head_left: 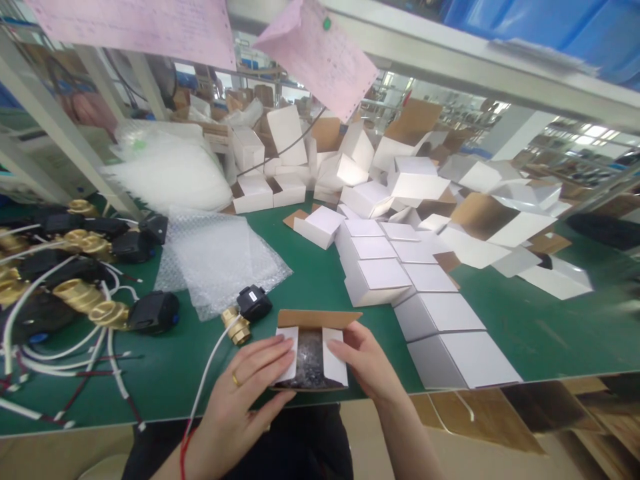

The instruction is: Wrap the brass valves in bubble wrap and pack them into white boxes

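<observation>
A small white cardboard box (335, 359) stands at the table's front edge with its brown-lined lid raised. Its two side flaps are folded inward, and a dark, shiny wrapped item (310, 363) shows between them. My left hand (253, 383) grips the box's left side, fingers on the left flap and thumb low at the front. On the other side, my right hand (367, 357) holds the right wall, its thumb pressing the right flap. Just beyond my left hand lies a brass valve with a black actuator (254, 303) and a white cable, touching the bubble wrap bags (220, 257).
More brass valves with black actuators (100, 300) and loose cables crowd the left. Closed white boxes (450, 313) form rows at right; open boxes (480, 227) pile up behind. A stack of foam sheets (170, 167) sits back left. Pink papers (320, 53) hang from the shelf overhead.
</observation>
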`<control>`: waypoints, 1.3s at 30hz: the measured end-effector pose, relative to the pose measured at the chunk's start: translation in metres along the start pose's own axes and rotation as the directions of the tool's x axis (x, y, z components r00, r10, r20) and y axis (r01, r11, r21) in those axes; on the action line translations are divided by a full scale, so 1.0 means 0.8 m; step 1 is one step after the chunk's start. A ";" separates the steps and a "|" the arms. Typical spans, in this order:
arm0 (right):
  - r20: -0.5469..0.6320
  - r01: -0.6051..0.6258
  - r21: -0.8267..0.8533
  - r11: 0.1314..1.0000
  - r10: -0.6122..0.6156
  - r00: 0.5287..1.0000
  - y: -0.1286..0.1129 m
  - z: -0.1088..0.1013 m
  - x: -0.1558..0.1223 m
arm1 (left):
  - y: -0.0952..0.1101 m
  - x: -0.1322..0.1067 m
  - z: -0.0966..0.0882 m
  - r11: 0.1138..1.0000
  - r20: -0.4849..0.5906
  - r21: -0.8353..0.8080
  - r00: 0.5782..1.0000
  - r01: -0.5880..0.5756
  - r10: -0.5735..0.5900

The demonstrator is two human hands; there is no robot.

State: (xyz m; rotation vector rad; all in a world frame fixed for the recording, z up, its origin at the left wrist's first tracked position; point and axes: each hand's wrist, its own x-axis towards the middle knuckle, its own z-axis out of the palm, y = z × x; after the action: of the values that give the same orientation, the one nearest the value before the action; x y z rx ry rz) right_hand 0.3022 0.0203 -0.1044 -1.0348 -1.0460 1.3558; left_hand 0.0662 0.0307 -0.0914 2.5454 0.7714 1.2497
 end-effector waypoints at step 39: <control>0.503 0.646 -0.685 0.336 -0.424 0.754 -0.037 0.013 -0.051 | -0.013 0.018 -0.023 0.984 0.336 -0.179 0.940 0.007 0.054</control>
State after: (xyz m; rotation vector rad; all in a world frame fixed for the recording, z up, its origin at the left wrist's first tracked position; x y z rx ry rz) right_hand 0.3004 -0.0203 -0.0719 -1.0119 -2.1378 0.3250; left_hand 0.0554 0.0464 -0.0744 2.5285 0.5284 0.8069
